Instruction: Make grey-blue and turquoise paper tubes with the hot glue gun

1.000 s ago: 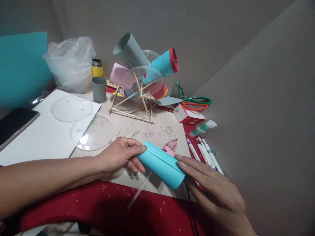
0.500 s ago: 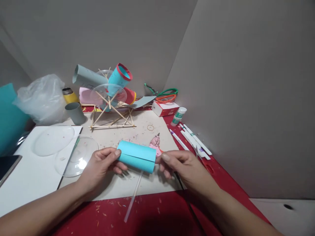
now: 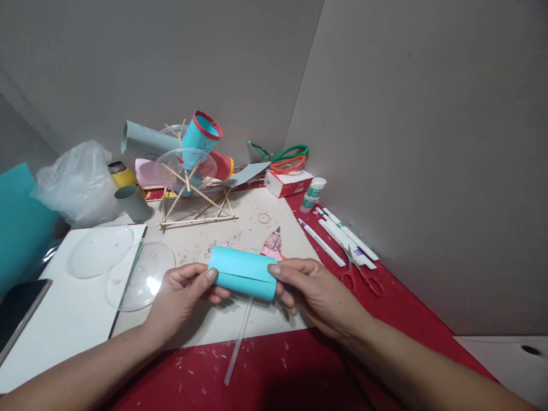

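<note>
A blue paper tube (image 3: 244, 271) lies level between my two hands, its long overlapping seam turned up toward me. My left hand (image 3: 190, 291) pinches the left end, thumb on the seam. At the other end, my right hand (image 3: 303, 288) grips the tube with its thumb on top and fingers underneath. Just behind the tube is a pink hot glue gun (image 3: 273, 244), its body partly hidden. A clear glue stick (image 3: 238, 348) pokes out from below the tube toward the table's front.
Behind stands a wooden-stick frame (image 3: 197, 220) with clear discs and coloured paper tubes. Clear plastic lids (image 3: 100, 251) lie at left near a grey paper cup (image 3: 132, 204) and a plastic bag (image 3: 75, 182). Scissors (image 3: 362, 274), markers (image 3: 321, 242) and a small box (image 3: 286, 184) are at right.
My right hand has closed onto the tube's right end, its thumb now on top of the paper. The left hand keeps its pinch. The camera view has shifted slightly.
</note>
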Available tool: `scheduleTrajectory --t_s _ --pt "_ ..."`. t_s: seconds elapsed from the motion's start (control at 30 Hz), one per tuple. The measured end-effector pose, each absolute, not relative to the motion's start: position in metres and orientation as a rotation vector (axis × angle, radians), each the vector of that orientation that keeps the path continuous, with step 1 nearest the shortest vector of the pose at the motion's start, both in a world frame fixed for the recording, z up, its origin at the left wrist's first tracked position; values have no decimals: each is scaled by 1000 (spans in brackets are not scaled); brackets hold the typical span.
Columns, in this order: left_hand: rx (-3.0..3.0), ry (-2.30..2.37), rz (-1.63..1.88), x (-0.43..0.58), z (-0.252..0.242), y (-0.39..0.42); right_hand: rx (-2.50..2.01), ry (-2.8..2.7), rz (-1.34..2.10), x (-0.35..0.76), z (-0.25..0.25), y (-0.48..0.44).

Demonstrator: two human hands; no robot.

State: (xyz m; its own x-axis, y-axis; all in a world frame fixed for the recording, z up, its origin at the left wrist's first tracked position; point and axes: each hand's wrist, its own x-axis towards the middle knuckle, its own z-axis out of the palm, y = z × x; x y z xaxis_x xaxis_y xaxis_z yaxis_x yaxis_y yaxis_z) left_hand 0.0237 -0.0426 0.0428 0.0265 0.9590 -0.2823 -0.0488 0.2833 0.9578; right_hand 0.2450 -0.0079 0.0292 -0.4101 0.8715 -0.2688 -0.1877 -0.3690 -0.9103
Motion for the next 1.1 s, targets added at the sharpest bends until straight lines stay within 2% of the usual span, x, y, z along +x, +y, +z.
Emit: scheduleTrajectory --t_s 0.53,0.9,1.1 --pt "808 1133 1096 26 31 -46 -1082 -1142 1634 241 18 -8" --pt "782 1101 1109 25 30 -44 -974 -1090 1843 243 24 -5" --pt "830 1125 1065 25 28 -44 -1068 -1308 1771 247 18 -9"
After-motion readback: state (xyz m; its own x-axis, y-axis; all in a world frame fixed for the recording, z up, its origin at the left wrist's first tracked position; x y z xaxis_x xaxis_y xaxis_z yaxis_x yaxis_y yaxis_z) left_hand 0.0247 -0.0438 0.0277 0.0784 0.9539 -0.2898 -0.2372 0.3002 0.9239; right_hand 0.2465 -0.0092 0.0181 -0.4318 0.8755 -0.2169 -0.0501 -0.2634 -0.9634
